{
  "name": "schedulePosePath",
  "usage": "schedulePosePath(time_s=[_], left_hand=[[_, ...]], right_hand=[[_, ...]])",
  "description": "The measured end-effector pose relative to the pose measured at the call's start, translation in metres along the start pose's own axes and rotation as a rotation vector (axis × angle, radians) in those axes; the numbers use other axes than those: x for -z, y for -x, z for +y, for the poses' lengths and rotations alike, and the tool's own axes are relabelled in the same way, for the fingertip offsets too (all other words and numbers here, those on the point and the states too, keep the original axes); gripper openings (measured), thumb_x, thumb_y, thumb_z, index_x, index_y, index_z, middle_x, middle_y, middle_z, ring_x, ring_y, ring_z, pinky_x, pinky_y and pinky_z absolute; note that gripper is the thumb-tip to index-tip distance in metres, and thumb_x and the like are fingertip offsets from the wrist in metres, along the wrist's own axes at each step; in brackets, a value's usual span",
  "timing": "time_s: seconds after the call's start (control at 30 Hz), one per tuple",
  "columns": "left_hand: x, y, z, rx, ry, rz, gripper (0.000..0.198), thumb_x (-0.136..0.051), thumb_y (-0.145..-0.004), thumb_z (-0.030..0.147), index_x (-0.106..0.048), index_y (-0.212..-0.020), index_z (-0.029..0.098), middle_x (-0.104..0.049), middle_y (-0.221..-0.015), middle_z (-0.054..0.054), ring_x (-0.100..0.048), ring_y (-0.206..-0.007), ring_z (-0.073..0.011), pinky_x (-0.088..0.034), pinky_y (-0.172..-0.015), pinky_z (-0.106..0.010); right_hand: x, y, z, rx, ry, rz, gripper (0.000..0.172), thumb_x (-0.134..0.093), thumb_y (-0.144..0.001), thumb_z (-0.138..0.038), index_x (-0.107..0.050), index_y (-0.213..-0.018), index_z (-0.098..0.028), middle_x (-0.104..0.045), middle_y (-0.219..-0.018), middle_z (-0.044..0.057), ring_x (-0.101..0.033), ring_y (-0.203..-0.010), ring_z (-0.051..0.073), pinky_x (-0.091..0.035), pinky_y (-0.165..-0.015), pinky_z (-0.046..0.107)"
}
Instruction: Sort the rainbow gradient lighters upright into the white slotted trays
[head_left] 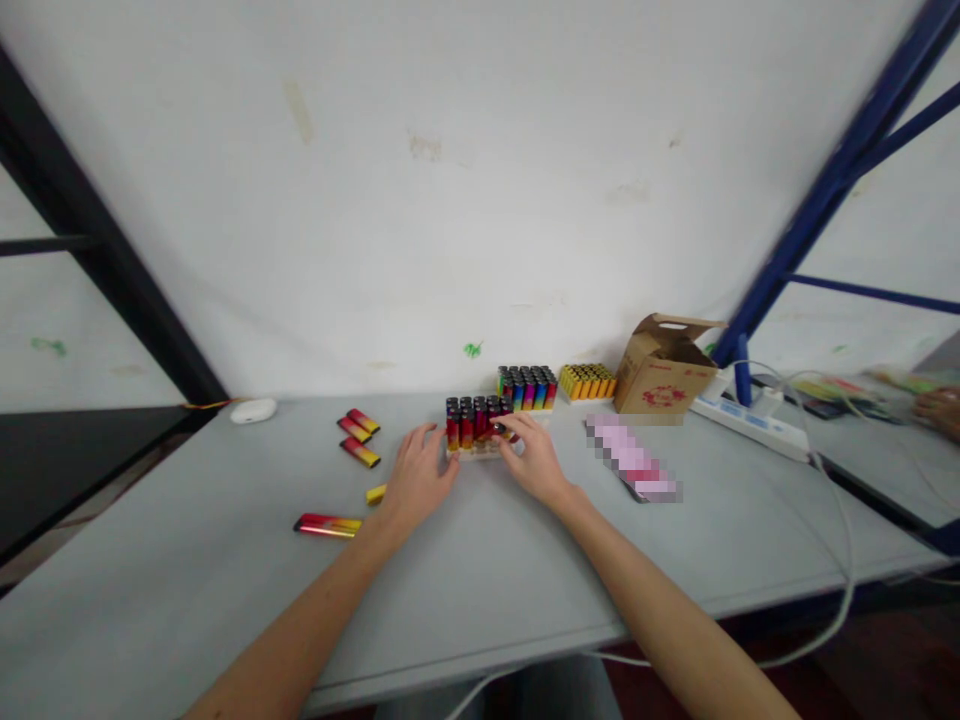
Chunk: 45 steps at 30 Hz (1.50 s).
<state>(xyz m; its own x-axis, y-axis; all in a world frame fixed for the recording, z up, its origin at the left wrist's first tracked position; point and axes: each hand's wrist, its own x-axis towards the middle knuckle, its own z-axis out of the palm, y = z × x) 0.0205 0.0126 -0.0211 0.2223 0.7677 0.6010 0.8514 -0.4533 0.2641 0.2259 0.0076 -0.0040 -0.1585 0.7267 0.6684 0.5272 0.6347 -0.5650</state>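
A clear tray stands in the middle of the table, with rows of upright red lighters with black tops filling its back and left. My right hand pinches a red lighter with a shiny metal top, held tilted over the tray's front right. At the tray's front left corner rests my left hand, thumb against the edge and fingers spread beside it. Left of that hand lie several loose red-and-yellow lighters. Another red-yellow lighter and a yellow piece, partly hidden, lie nearer my left forearm.
Behind the tray stand a batch of multicoloured lighters and a batch of yellow ones. To the right are an open cardboard box, a blurred-out pink item and a power strip with cables. A white case lies far left.
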Motion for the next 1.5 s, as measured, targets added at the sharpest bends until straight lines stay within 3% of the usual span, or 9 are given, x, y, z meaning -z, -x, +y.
schedulePosePath(time_s=[0.13, 0.3, 0.4, 0.57, 0.77, 1.03, 1.17, 1.3, 1.5], left_hand=[[0.000, 0.001, 0.001, 0.008, 0.009, 0.005, 0.035, -0.051, -0.085, 0.030, -0.058, -0.114, 0.013, -0.058, -0.120, -0.017, -0.052, -0.115, -0.0305, -0.043, -0.103, -0.048], [0.002, 0.000, 0.001, 0.020, -0.014, -0.018, 0.035, -0.051, -0.085, 0.031, -0.059, -0.114, 0.013, -0.057, -0.121, -0.017, -0.052, -0.115, -0.0302, -0.043, -0.102, -0.047], [0.003, -0.002, -0.001, 0.051, -0.059, -0.027, 0.035, -0.050, -0.085, 0.031, -0.060, -0.114, 0.013, -0.057, -0.123, -0.017, -0.052, -0.115, -0.0301, -0.044, -0.101, -0.045], [0.010, -0.004, -0.010, 0.124, -0.211, -0.060, 0.035, -0.042, -0.089, 0.025, -0.061, -0.116, 0.014, -0.059, -0.121, -0.017, -0.052, -0.116, -0.0308, -0.044, -0.097, -0.047], [0.024, -0.006, -0.027, 0.265, -0.439, -0.102, 0.045, -0.041, -0.090, 0.033, -0.056, -0.124, 0.008, -0.051, -0.133, -0.025, -0.041, -0.129, -0.0378, -0.038, -0.100, -0.052], [0.025, -0.010, -0.044, 0.302, -0.358, -0.184, 0.051, -0.036, -0.092, 0.038, -0.054, -0.128, 0.008, -0.056, -0.132, -0.024, -0.039, -0.132, -0.0388, -0.030, -0.102, -0.060], [0.026, -0.012, -0.037, 0.192, -0.273, -0.211, 0.046, -0.041, -0.089, 0.034, -0.057, -0.125, 0.012, -0.062, -0.126, -0.019, -0.051, -0.123, -0.0331, -0.024, -0.107, -0.057], [0.032, -0.014, -0.022, 0.157, -0.224, -0.237, 0.036, -0.043, -0.088, 0.032, -0.066, -0.110, 0.017, -0.071, -0.111, -0.014, -0.064, -0.105, -0.0305, -0.025, -0.108, -0.055], [0.037, -0.013, -0.006, 0.128, -0.246, -0.187, 0.032, -0.043, -0.088, 0.032, -0.071, -0.095, 0.017, -0.073, -0.097, -0.013, -0.064, -0.098, -0.0303, -0.042, -0.092, -0.043]], right_hand=[[-0.004, 0.000, 0.001, -0.061, -0.019, 0.012, 0.038, -0.058, -0.084, -0.019, -0.053, -0.122, -0.021, -0.067, -0.099, 0.007, -0.064, -0.087, 0.020, -0.054, -0.075, 0.034], [-0.002, -0.001, -0.002, 0.075, 0.193, 0.090, 0.021, -0.057, -0.086, -0.020, -0.066, -0.105, -0.022, -0.064, -0.111, 0.009, -0.058, -0.106, 0.023, -0.047, -0.096, 0.043], [0.000, -0.002, -0.002, 0.119, 0.337, 0.084, 0.031, -0.057, -0.085, -0.021, -0.066, -0.115, -0.024, -0.051, -0.133, 0.011, -0.045, -0.126, 0.027, -0.039, -0.106, 0.048], [0.001, 0.002, -0.001, 0.128, 0.414, -0.074, 0.057, -0.058, -0.081, -0.019, -0.050, -0.137, -0.024, -0.032, -0.151, 0.012, -0.028, -0.140, 0.032, -0.030, -0.112, 0.052], [0.002, 0.005, 0.003, -0.007, 0.323, -0.024, 0.067, -0.059, -0.082, -0.032, -0.037, -0.145, -0.020, -0.031, -0.151, 0.016, -0.033, -0.138, 0.032, -0.031, -0.111, 0.053], [0.005, 0.004, 0.005, -0.106, 0.255, 0.045, 0.061, -0.057, -0.083, -0.034, -0.041, -0.138, -0.014, -0.037, -0.145, 0.019, -0.035, -0.136, 0.031, -0.033, -0.111, 0.051], [0.004, 0.004, 0.006, -0.118, 0.259, 0.075, 0.057, -0.055, -0.085, -0.035, -0.043, -0.136, -0.013, -0.039, -0.144, 0.019, -0.037, -0.135, 0.030, -0.033, -0.110, 0.050], [0.003, 0.003, 0.010, -0.153, 0.278, 0.165, 0.057, -0.055, -0.085, -0.035, -0.041, -0.135, -0.013, -0.045, -0.138, 0.020, -0.040, -0.131, 0.032, -0.034, -0.108, 0.053], [0.003, 0.001, 0.018, -0.184, 0.271, 0.258, 0.057, -0.054, -0.083, -0.030, -0.041, -0.135, -0.010, -0.048, -0.132, 0.021, -0.043, -0.127, 0.032, -0.035, -0.107, 0.053]])
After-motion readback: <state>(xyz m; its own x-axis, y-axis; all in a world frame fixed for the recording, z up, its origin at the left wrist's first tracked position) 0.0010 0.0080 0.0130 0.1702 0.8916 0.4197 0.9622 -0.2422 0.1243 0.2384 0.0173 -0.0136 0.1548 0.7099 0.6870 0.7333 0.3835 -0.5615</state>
